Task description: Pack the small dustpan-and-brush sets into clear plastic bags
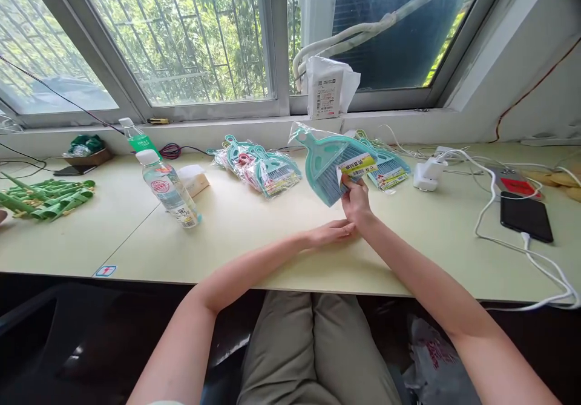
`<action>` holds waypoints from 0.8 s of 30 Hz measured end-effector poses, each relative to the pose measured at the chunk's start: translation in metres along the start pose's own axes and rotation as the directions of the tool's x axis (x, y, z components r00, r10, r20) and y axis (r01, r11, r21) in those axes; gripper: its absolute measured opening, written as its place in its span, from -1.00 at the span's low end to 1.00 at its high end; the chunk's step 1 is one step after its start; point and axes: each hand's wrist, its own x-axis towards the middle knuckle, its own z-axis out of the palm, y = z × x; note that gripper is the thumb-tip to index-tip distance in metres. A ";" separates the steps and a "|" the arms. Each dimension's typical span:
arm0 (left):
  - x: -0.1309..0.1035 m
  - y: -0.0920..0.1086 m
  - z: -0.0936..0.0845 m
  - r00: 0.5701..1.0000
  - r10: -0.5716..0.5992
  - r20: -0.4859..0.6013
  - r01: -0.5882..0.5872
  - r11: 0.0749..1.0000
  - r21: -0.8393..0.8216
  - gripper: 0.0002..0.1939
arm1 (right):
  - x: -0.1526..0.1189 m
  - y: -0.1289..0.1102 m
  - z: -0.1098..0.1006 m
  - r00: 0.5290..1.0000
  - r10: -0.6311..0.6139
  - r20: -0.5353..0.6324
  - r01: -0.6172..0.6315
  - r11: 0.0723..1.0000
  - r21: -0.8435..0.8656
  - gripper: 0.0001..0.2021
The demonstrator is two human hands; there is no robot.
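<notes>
Right hand (357, 201): a wrapped teal dustpan set (320, 160) is gripped.
Left hand (330, 233): laid flat, uncurled, on the table (249, 220).
Packets (272, 174): grouped beyond the hands.

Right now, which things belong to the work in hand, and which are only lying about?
Work in hand: dustpan set held by the right hand; likely the similar sets nearby.
Lying about: two bottles; black phone; white adapter; windowsill carton.

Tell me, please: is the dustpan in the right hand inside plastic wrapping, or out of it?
Inside, it appears: clear film shows at the upper end of the dustpan held in the right hand.
</notes>
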 end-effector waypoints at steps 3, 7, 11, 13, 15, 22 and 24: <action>-0.012 0.024 -0.042 0.998 -0.026 0.049 0.021 0.996 0.091 -0.23 | 0.001 -0.004 -0.008 1.000 0.011 0.003 -0.011 1.000 0.026 -0.73; -0.028 0.059 -0.090 0.892 0.331 -0.308 -0.356 0.934 -0.028 -0.09 | -0.003 -0.005 -0.012 0.998 0.054 -0.013 -0.053 0.998 0.027 -0.75; -0.039 0.084 -0.097 0.822 0.402 -0.404 -0.486 0.865 -0.128 -0.10 | -0.012 -0.002 -0.004 0.991 0.131 0.004 -0.131 0.989 0.074 -0.82; -0.044 0.093 -0.102 0.832 0.354 -0.427 -0.466 0.864 -0.191 -0.02 | -0.016 0.000 -0.001 0.986 0.158 0.045 -0.161 0.983 0.083 -0.82; -0.047 0.097 -0.115 0.824 0.310 -0.475 -0.456 0.860 -0.230 -0.05 | -0.019 0.003 -0.001 0.981 0.171 0.088 -0.177 0.982 0.067 -0.81; -0.064 0.106 -0.129 0.864 0.261 -0.431 -0.421 0.844 -0.332 -0.17 | -0.031 0.011 0.002 0.904 0.309 0.294 -0.302 0.951 -0.069 -0.74; -0.068 0.112 -0.115 0.874 0.263 -0.408 -0.419 0.834 -0.360 -0.15 | -0.034 0.011 0.003 0.878 0.320 0.355 -0.307 0.947 -0.093 -0.73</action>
